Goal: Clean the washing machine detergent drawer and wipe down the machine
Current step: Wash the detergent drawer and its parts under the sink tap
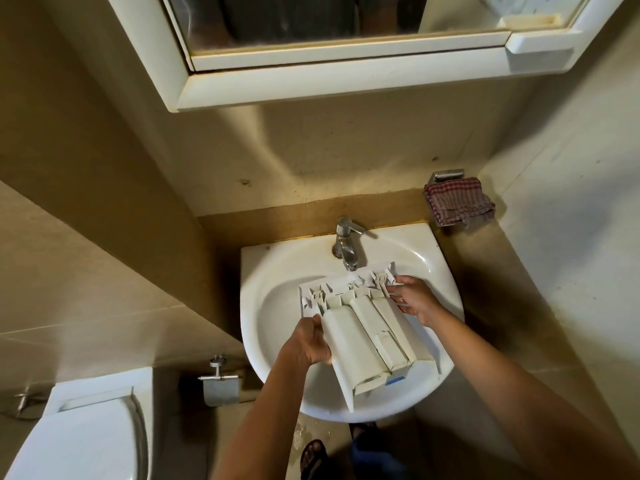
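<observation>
The off-white plastic detergent drawer [360,327] sits over the white ceramic basin [263,271], its long axis running from 11 o'clock to 5 o'clock. Your left hand [310,342] has its fingers clamped on the 9 o'clock edge. Your right hand [414,299] pinches the 2 o'clock corner and is nearer the chrome tap [346,247], which stands just beyond the drawer's far end at 12 o'clock.
</observation>
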{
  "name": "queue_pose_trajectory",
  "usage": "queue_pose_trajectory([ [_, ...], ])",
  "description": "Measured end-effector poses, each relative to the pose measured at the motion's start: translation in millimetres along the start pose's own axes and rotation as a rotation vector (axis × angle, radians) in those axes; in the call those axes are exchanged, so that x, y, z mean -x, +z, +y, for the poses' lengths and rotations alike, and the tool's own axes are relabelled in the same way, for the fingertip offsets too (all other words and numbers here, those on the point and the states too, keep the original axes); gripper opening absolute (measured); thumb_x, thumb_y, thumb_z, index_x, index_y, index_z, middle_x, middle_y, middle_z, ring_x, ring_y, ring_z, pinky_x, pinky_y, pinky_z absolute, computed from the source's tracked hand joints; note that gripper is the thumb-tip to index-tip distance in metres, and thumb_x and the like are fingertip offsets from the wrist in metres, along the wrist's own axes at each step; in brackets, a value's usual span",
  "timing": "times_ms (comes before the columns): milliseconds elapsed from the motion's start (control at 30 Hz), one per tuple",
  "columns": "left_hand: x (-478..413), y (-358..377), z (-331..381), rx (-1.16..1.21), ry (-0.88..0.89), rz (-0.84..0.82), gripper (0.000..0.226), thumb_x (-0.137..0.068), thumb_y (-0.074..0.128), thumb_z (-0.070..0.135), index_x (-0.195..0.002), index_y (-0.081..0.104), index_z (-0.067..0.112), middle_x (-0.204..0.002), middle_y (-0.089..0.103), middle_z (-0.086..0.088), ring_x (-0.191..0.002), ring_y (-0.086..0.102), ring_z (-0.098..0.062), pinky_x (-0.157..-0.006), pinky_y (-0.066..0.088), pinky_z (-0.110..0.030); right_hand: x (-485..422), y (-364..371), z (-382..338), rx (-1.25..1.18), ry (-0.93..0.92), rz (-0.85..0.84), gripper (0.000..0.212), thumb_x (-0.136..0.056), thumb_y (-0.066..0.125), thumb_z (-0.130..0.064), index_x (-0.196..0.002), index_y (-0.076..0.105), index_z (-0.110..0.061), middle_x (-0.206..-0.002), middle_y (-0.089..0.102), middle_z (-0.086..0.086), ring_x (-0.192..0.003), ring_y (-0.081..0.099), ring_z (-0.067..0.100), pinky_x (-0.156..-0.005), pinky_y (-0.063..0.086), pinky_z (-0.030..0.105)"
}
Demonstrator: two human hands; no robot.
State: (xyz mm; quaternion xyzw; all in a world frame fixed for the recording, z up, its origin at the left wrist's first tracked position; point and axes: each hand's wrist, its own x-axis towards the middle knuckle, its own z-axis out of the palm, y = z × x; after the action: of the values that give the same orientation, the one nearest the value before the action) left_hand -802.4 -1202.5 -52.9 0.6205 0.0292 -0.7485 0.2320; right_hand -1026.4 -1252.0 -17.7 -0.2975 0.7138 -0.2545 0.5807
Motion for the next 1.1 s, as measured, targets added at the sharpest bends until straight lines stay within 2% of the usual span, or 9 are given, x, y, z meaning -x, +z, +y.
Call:
queue_pose_trajectory([
  [167,-8,13,10,-0.048,-0.047,-0.068,0.035,-0.098,0.031,0.023,-0.114,0.06,0.01,-0.112,0.062,-0.013,-0.105,0.057,-0.03,-0.107,0.035,-0.048,-4,-11,7,0.014,-0.017,0.052,0.015,-0.091,0.055,-0.008,-0.099,0.063,-0.018,-0.071,0.057,0.002,-0.059,0.05,0.012,-0.056,0.037,0.021],
  [300,-14,22,16,-0.035,-0.104,-0.119,0.039,-0.102,0.028,0.027,-0.106,0.062,0.006,-0.099,0.064,-0.017,-0.091,0.06,-0.03,-0.087,0.044,-0.049,-2,-20,11,0.006,-0.034,0.085,0.016,-0.092,0.053,-0.007,-0.092,0.063,-0.018,-0.069,0.055,0.003,-0.058,0.047,0.014,-0.055,0.034,0.023],
  [367,-17,28,19,-0.046,-0.13,-0.15,0.041,-0.102,0.028,0.029,-0.106,0.062,0.006,-0.097,0.065,-0.017,-0.089,0.062,-0.03,-0.082,0.049,-0.051,-2,-25,12,-0.007,-0.042,0.103,0.018,-0.092,0.053,-0.007,-0.085,0.061,-0.021,-0.075,0.057,0.008,-0.067,0.05,0.018,-0.057,0.034,0.024],
  [467,-20,36,24,-0.085,-0.165,-0.188,0.045,-0.103,0.029,0.03,-0.096,0.065,0.004,-0.085,0.069,-0.018,-0.078,0.066,-0.031,-0.062,0.055,-0.056,-2,-33,16,-0.028,-0.037,0.141,0.019,-0.092,0.052,-0.007,-0.084,0.059,-0.023,-0.082,0.058,0.01,-0.075,0.051,0.021,-0.062,0.038,0.026],
  [600,-22,44,30,-0.118,-0.193,-0.2,0.039,-0.102,0.034,0.031,-0.106,0.064,0.007,-0.094,0.066,-0.016,-0.087,0.062,-0.031,-0.062,0.057,-0.055,-6,-40,22,-0.058,-0.044,0.181,0.019,-0.091,0.053,-0.007,-0.09,0.063,-0.022,-0.081,0.061,0.008,-0.074,0.055,0.021,-0.066,0.043,0.028],
  [733,-31,53,37,-0.174,-0.22,-0.181,0.036,-0.1,0.041,0.034,-0.108,0.065,0.008,-0.1,0.066,-0.015,-0.087,0.063,-0.031,-0.073,0.054,-0.047,-11,-45,32,-0.07,-0.032,0.225,0.021,-0.086,0.053,-0.008,-0.097,0.066,-0.02,-0.082,0.066,0.008,-0.073,0.06,0.022,-0.067,0.048,0.031],
  [833,-34,57,39,-0.197,-0.226,-0.184,0.034,-0.1,0.043,0.033,-0.104,0.066,0.008,-0.095,0.067,-0.014,-0.084,0.064,-0.03,-0.071,0.055,-0.046,-11,-47,36,-0.059,-0.01,0.239,0.021,-0.083,0.052,-0.008,-0.089,0.064,-0.024,-0.081,0.065,0.009,-0.071,0.057,0.022,-0.066,0.046,0.032],
  [967,-31,54,36,-0.199,-0.268,-0.246,0.03,-0.097,0.05,0.031,-0.104,0.067,0.007,-0.1,0.067,-0.015,-0.089,0.064,-0.032,-0.063,0.057,-0.055,-9,-47,38,-0.064,0.004,0.246,0.021,-0.084,0.052,-0.008,-0.096,0.066,-0.019,-0.084,0.067,0.01,-0.073,0.058,0.022,-0.065,0.047,0.031],
  [1100,-34,51,33,-0.189,-0.277,-0.245,0.033,-0.097,0.05,0.035,-0.101,0.067,0.007,-0.1,0.067,-0.015,-0.089,0.064,-0.031,-0.061,0.057,-0.055,-6,-47,38,-0.06,-0.007,0.253,0.019,-0.085,0.051,-0.008,-0.09,0.065,-0.02,-0.083,0.066,0.009,-0.072,0.058,0.022,-0.066,0.047,0.031],
])
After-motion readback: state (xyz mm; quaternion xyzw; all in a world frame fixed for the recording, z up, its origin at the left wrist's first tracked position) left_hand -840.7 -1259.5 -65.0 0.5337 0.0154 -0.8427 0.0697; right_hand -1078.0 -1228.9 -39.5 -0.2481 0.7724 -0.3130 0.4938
